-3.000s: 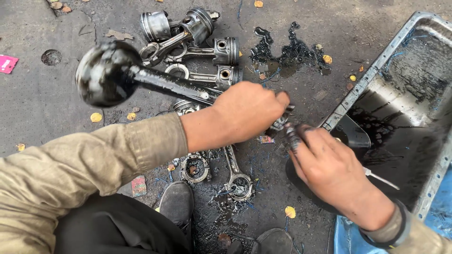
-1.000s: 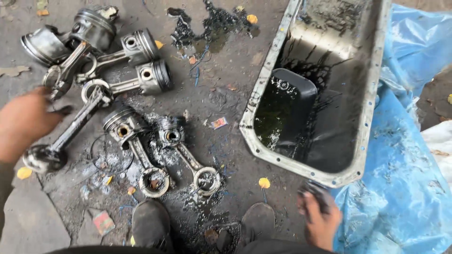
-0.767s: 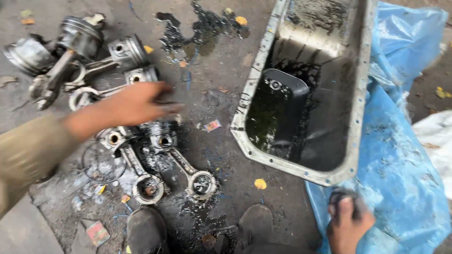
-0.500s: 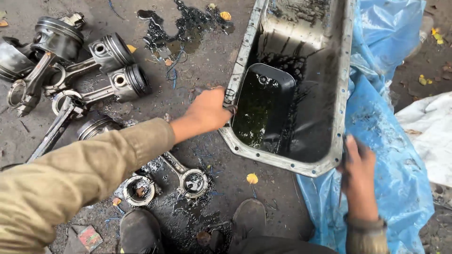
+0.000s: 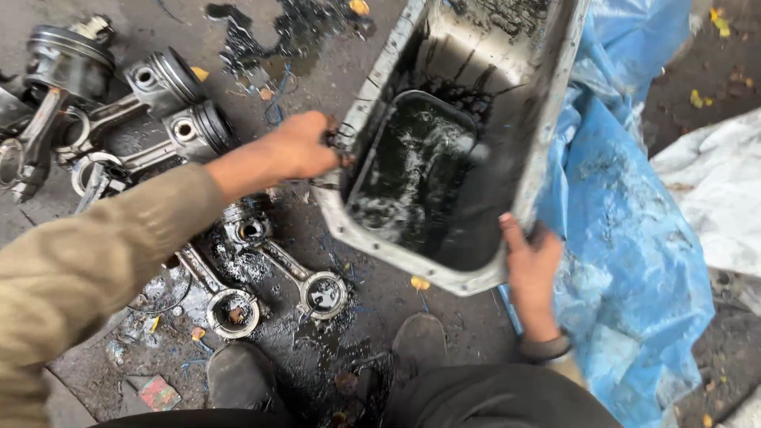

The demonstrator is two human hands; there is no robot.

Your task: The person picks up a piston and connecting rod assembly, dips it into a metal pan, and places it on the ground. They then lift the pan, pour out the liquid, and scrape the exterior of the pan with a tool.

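The left hand (image 5: pixel 305 147) is clamped on the left rim of the oil pan (image 5: pixel 547 119), fingers curled over the edge so their tips are out of sight inside. The right hand (image 5: pixel 529 265) grips the pan's near right corner, thumb lying on top of the rim and the other fingers hidden beneath it. The pan sits between the two hands, tilted, its far end cut off by the top of the frame. Black oil (image 5: pixel 412 178) pools in the deep sump; what lies under the oil cannot be made out.

Right of the pan a blue plastic sheet (image 5: pixel 626 238) is partly hidden under it. On the oily floor (image 5: pixel 444 317) to the left lie pistons (image 5: pixel 170 79) with connecting rods (image 5: pixel 297 273); some are covered by the left sleeve (image 5: pixel 87 277), and those at the far left are cut off by the edge. Two shoes (image 5: pixel 416 345) show at the bottom.
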